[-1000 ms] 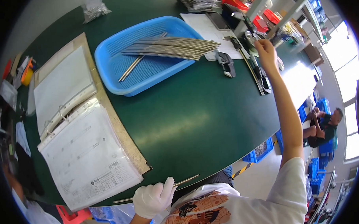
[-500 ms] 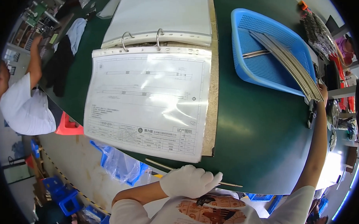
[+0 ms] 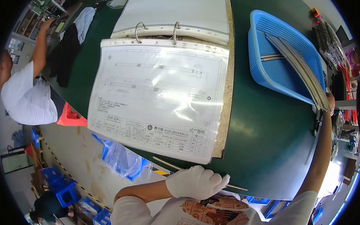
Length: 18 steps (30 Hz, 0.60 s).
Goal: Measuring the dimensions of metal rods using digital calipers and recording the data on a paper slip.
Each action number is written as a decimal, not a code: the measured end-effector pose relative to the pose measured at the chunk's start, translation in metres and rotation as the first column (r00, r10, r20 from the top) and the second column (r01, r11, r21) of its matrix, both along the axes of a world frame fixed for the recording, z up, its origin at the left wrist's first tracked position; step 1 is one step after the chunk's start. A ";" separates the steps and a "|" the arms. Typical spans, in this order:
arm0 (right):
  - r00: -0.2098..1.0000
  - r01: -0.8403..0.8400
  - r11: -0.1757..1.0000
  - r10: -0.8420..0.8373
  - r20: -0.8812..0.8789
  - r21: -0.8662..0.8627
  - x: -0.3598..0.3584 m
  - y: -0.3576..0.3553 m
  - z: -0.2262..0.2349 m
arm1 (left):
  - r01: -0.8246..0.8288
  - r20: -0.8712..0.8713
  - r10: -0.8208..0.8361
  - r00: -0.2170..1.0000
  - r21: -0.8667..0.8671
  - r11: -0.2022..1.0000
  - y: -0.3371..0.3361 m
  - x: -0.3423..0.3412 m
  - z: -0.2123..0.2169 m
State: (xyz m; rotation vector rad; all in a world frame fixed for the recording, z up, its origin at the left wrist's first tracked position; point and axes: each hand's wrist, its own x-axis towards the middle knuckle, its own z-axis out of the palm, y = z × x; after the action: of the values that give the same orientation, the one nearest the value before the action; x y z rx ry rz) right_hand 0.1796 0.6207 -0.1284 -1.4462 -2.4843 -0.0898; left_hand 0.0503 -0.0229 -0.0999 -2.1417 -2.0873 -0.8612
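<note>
Since half a second ago almost nothing has shifted: the view holds over the open ring binder (image 3: 163,93), where a second ago it faced the blue basket (image 3: 283,57) and the shelves beyond. From the head camera, the left hand (image 3: 196,182), in a white glove, is closed around a thin metal rod (image 3: 166,163) that lies along the near edge of the green table (image 3: 268,149), just below the binder's plastic-sleeved drawing sheet (image 3: 157,99); the rod's ends stick out on both sides of the glove. The right arm stretches far out to the right, and the bare right hand (image 3: 330,101) sits at the tip of the bundle of long rods (image 3: 301,72) overhanging the basket's rim; whether its fingers are closed on anything I cannot tell. To my eye, the rod is best kept flat against the table edge and gripped near its middle, so it neither tips nor scrapes the sleeve while the other arm is extended.
</note>
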 end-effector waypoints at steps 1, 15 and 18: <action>1.000 -0.008 1.000 0.008 0.000 -0.015 -0.003 -0.001 -0.001 | -0.010 0.007 0.010 1.000 -0.003 1.000 0.000 0.000 0.000; 0.987 0.057 0.998 -0.052 -0.154 0.029 -0.003 -0.035 0.019 | -0.062 -0.070 0.064 0.996 0.026 0.998 0.000 0.003 -0.003; 0.882 0.003 1.000 -0.004 -0.471 -0.003 0.030 -0.080 0.066 | -0.069 -0.099 0.074 0.992 0.056 0.996 -0.003 0.005 -0.004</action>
State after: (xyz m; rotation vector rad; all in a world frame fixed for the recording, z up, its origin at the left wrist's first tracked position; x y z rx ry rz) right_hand 0.2095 0.5411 -0.0626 -1.2851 -2.0801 0.2391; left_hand 0.0553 -0.0259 -0.1044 -2.0266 -2.0549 -0.7747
